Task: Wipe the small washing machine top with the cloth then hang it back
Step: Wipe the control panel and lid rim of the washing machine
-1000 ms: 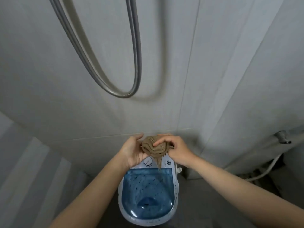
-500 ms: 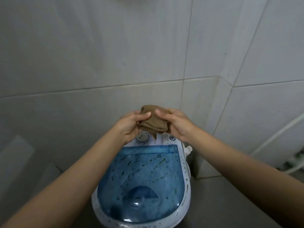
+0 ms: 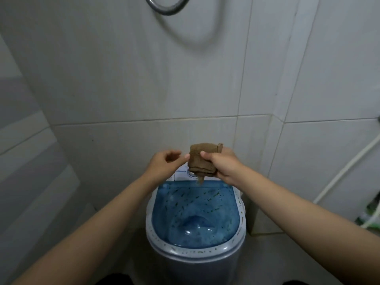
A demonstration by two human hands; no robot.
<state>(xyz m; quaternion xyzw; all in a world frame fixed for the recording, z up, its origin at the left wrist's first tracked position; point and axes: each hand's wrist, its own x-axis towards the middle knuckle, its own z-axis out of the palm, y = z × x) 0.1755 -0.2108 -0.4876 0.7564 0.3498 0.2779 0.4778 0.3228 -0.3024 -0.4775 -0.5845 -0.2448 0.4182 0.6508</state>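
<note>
Fingers (image 3: 207, 156) of the right hand (image 3: 225, 164) clamp the folded brown cloth (image 3: 202, 161) at frame centre. The left hand (image 3: 163, 164) is beside it, loosely curled, one fingertip touching the cloth's left edge. Below hangs a frayed corner, over the washer (image 3: 195, 219) with its speckled blue lid.

The head camera looks forward and down, close over the washing machine (image 3: 195, 219), facing the tiled wall (image 3: 123, 79).

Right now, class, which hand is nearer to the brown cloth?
Right. The right hand grips the cloth, bunched above the washing machine; the left hand sits beside it, fingertips at its edge.
</note>
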